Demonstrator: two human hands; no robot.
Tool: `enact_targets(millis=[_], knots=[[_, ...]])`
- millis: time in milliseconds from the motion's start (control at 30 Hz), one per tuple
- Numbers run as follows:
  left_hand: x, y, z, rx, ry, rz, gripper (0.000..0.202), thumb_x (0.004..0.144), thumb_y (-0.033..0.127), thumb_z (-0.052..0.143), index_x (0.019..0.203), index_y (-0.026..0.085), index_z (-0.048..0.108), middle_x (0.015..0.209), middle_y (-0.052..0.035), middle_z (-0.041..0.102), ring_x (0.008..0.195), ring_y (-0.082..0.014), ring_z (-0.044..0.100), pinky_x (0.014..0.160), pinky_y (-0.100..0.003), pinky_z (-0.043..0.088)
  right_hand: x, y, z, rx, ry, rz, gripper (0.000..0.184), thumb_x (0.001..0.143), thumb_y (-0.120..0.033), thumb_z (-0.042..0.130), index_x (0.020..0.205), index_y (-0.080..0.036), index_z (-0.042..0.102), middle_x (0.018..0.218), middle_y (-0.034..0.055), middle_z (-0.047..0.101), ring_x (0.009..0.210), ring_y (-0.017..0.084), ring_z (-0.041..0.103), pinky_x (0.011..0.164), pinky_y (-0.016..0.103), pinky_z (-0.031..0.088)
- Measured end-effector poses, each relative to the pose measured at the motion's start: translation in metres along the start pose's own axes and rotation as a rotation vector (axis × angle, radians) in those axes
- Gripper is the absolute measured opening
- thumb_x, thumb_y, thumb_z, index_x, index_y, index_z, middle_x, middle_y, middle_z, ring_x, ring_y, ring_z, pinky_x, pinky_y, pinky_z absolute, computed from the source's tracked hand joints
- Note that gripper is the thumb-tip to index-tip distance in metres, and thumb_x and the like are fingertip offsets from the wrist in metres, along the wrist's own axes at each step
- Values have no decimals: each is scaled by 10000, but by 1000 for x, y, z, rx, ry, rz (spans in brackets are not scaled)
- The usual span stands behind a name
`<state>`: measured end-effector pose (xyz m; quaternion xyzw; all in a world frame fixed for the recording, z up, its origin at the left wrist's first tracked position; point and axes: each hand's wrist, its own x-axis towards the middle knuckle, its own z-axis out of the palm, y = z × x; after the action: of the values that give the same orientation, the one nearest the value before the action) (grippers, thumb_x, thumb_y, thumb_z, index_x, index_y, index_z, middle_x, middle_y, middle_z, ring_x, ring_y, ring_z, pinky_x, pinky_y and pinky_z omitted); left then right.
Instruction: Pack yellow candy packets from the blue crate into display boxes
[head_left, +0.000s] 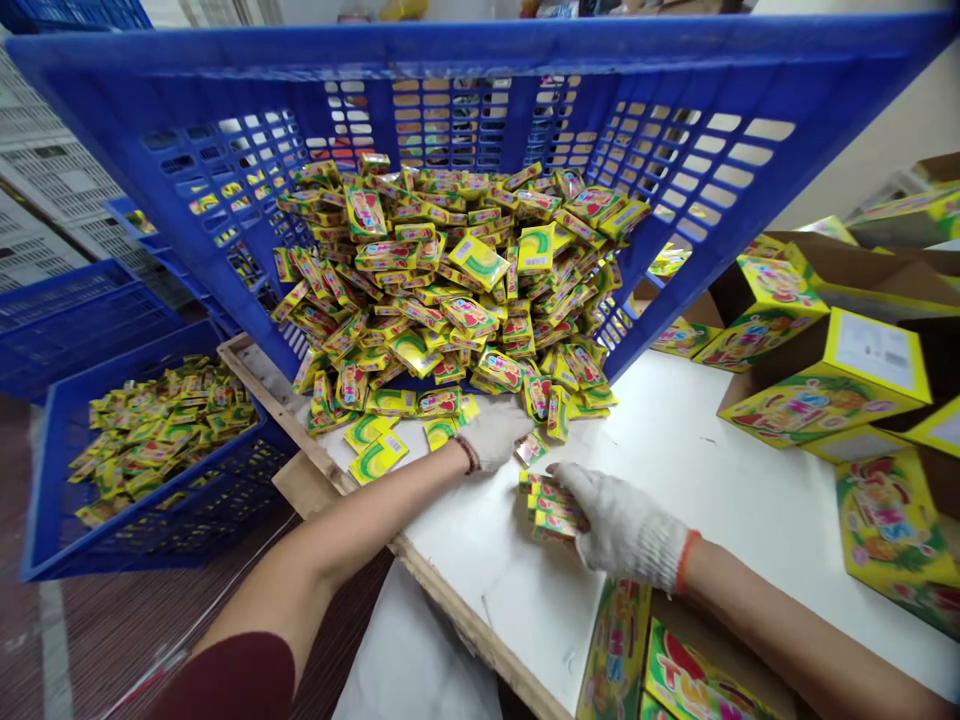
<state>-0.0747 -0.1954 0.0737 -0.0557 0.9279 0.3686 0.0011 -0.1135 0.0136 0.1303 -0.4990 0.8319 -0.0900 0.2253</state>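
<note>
My right hand [626, 520], in a white knit glove with an orange cuff, grips a short stack of small yellow-green candy packs [551, 508] just above the white table. To its left, my gloved left hand [495, 440] reaches to the front of a heap of the same packs [457, 300]. One single pack [531, 449] is at its fingertips, tilted; blur hides whether the fingers hold it. The heap spills from a blue plastic crate [480, 48] tipped towards me. Several loose packs [379, 457] lie flat beside my left forearm.
Open printed cartons [817, 405] crowd the table's right side, and more [615, 650] stand at the near edge below my right arm. A second blue crate [37, 500] with packs is low on the left. The table's wooden edge [465, 625] runs diagonally in front of me.
</note>
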Motion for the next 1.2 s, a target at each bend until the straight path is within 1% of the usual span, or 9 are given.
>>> enact_targets(millis=[200, 333, 467, 567, 633, 800, 1000, 1100, 1200], knots=[[37, 8, -11, 79, -158, -7, 176, 616, 125, 781, 719, 173, 646, 1010, -153, 715, 1153, -360, 580, 1054, -497, 387, 4, -5, 17, 58, -50, 132, 457, 610, -203, 696, 1046, -170, 566, 1025, 128, 670, 878, 252, 636, 797, 354, 481], [26, 6, -3, -87, -98, -97, 312, 662, 384, 823, 824, 161, 679, 996, -142, 722, 1052, -329, 637, 965, -431, 473, -7, -2, 8, 786, -22, 329, 556, 573, -298, 775, 1055, -199, 515, 896, 53, 688, 797, 236, 649, 705, 343, 520], [-2, 11, 25, -415, 38, -123, 551, 926, 630, 469, 1104, 142, 652, 984, -104, 725, 927, -230, 685, 848, -357, 544, -8, 2, -7, 1330, 144, 212, 681, 575, -499, 832, 1092, -210, 498, 1042, 91, 683, 880, 261, 675, 721, 380, 554], [-21, 11, 47, -629, 159, -149, 719, 957, 702, 279, 1115, 108, 651, 964, -133, 725, 897, -233, 704, 828, -375, 566, 1, 5, -12, 1159, 210, 174, 736, 557, -503, 847, 1125, -218, 476, 1092, 107, 679, 938, 288, 672, 774, 421, 566], [-31, 6, 54, -731, 285, -184, 762, 960, 712, 209, 1172, 118, 637, 1105, -171, 705, 1032, -259, 688, 908, -400, 551, 10, 4, -9, 817, 193, 188, 726, 566, -458, 832, 1149, -221, 470, 1050, 101, 686, 908, 291, 671, 785, 438, 563], [-45, -3, 58, -832, 524, -126, 602, 967, 610, 395, 1364, 188, 559, 1455, -125, 546, 1397, -255, 459, 1194, -408, 332, 33, -9, 18, 11, 186, 73, 551, 631, -276, 712, 1145, -142, 570, 1110, 194, 640, 1004, 369, 633, 896, 526, 502], [-47, 1, 70, -767, 559, -131, 620, 964, 553, 437, 1388, 114, 544, 1475, -167, 524, 1412, -287, 443, 1221, -454, 297, 39, 30, 54, -28, 179, -95, 1443, 395, -397, 893, 1588, -96, 139, 1576, 312, 218, 1466, 517, 169, 1128, 647, 292], [-48, -1, 74, -696, 540, -138, 629, 945, 506, 488, 1420, 94, 513, 1499, -179, 495, 1437, -293, 409, 1236, -453, 271, 38, 58, 65, 33, 175, -224, 1476, 450, -413, 897, 1604, -109, 29, 1614, 316, 21, 1491, 517, 52, 1138, 644, 281], [-50, -3, 79, -709, 475, -121, 689, 929, 491, 529, 1502, 128, 415, 1581, -146, 393, 1484, -282, 333, 1252, -434, 239, 42, 71, 69, 76, 212, -394, 1378, 585, -438, 846, 1600, -131, -33, 1603, 300, 37, 1502, 471, 62, 1136, 626, 300]])
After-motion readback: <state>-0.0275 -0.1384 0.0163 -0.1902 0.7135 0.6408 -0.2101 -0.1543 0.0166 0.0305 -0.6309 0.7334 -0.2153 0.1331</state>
